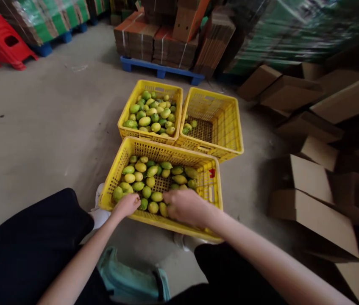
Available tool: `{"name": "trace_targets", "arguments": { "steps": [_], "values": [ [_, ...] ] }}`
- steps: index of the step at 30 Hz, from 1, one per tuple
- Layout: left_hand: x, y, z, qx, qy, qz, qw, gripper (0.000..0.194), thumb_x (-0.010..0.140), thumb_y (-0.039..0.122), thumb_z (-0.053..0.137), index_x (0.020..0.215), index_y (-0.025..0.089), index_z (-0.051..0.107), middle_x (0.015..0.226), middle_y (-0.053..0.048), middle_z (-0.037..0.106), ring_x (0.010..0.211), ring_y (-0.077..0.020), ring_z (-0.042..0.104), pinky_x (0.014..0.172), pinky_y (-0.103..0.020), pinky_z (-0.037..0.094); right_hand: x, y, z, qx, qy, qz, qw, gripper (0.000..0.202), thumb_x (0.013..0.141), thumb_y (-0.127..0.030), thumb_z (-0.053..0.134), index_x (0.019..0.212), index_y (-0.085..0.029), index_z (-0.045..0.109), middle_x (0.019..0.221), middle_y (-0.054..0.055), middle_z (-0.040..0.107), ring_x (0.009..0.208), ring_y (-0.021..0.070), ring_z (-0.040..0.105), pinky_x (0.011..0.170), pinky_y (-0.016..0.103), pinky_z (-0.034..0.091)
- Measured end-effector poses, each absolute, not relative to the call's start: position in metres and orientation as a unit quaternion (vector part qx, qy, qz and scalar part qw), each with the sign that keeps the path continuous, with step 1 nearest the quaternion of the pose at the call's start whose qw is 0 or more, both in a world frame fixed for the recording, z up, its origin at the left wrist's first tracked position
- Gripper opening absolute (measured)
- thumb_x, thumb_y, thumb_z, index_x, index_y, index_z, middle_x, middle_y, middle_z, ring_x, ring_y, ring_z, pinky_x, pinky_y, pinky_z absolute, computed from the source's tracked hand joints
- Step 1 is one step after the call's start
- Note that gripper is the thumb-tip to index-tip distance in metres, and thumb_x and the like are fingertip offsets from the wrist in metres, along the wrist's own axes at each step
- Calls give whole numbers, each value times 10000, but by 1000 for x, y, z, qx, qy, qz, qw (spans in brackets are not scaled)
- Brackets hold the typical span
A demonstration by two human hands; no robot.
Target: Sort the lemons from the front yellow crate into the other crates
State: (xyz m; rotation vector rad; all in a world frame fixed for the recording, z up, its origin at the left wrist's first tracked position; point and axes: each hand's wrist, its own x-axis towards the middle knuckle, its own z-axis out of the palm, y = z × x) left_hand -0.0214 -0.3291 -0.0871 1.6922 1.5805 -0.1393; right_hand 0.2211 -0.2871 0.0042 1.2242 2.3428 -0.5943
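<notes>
Lemons [150,171], green to yellow, lie loosely over the bottom of the near yellow crate [173,148], with some of its slotted floor showing. Inside its near left part is my left hand [129,205], fingers curled in beside a green lemon [143,204]; whatever they may hold is hidden. My right hand [185,206] reaches down among the fruit near the front wall. It is a little blurred, and its fingertips are hidden, so a grip on a lemon cannot be made out.
Behind stand a yellow crate [121,114] full of lemons and another crate [240,127] with a few in its left corner. Open cardboard boxes [313,182] crowd the right. Flattened cartons sit on a blue pallet [161,72]. A red stool [1,40] and a teal stool [131,275] show.
</notes>
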Motion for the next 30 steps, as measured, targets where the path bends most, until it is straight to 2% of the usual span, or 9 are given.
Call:
{"name": "trace_targets", "arguments": {
  "steps": [1,3,6,9,13,18,26,28,30],
  "values": [
    [-21,-330,-87,668,625,-56,400,256,952,245,464,1021,180,702,1040,-85,761,975,-224,688,811,-302,455,224,-259,-7,517,801,-207,220,257,885,-220,579,1114,-196,693,1133,136,741,1090,289,678,922,353,497],
    [-20,-330,-86,666,627,-57,400,244,951,230,465,1019,179,693,1028,-84,758,969,-220,686,803,-296,447,234,-207,-36,587,758,-182,221,307,911,-130,505,1163,-119,681,1239,214,685,1207,328,624,975,390,473],
    [-18,-333,-85,661,636,-55,394,233,955,211,452,978,182,683,984,-76,752,933,-210,686,779,-288,435,247,-158,-89,659,697,-175,221,349,908,-123,531,1232,-44,634,1250,282,641,1164,350,644,884,375,517],
    [-16,-335,-85,655,644,-57,390,227,961,224,453,949,181,676,961,-78,747,908,-217,688,753,-295,430,248,-153,-139,708,657,-163,200,429,912,-171,577,1315,-23,562,1305,316,570,1138,349,642,849,370,529],
    [-14,-336,-84,649,648,-61,393,221,963,233,459,957,182,675,978,-84,746,923,-229,691,756,-306,433,241,-174,-174,732,647,-140,159,531,904,-148,577,1406,-30,450,1387,318,485,1251,373,539,953,414,484],
    [-14,-335,-79,647,650,-72,391,209,961,224,464,940,183,669,977,-78,747,919,-216,693,754,-296,433,232,-176,-185,726,658,-158,123,426,954,-67,402,1368,-63,500,1351,285,567,1257,362,533,1009,440,431],
    [-11,-332,-77,656,651,-63,378,244,955,207,445,915,184,685,946,-75,744,899,-225,710,765,-308,483,232,-164,-170,730,637,-239,63,369,874,-48,533,1231,-67,627,1242,236,685,1125,307,674,926,341,483],
    [-10,-333,-78,658,653,-48,372,247,950,221,458,1016,173,691,1064,-95,729,964,-243,711,823,-329,509,238,-170,-159,732,628,-261,34,373,862,-96,579,1230,-83,640,1236,224,695,1160,318,663,935,346,489],
    [-11,-333,-77,661,655,-24,366,328,938,269,501,1209,154,645,1246,-129,671,1054,-273,699,891,-363,525,241,-181,-146,731,613,-299,8,366,825,-149,647,1187,-104,673,1169,201,727,1167,338,657,934,367,503]
  ]
}}
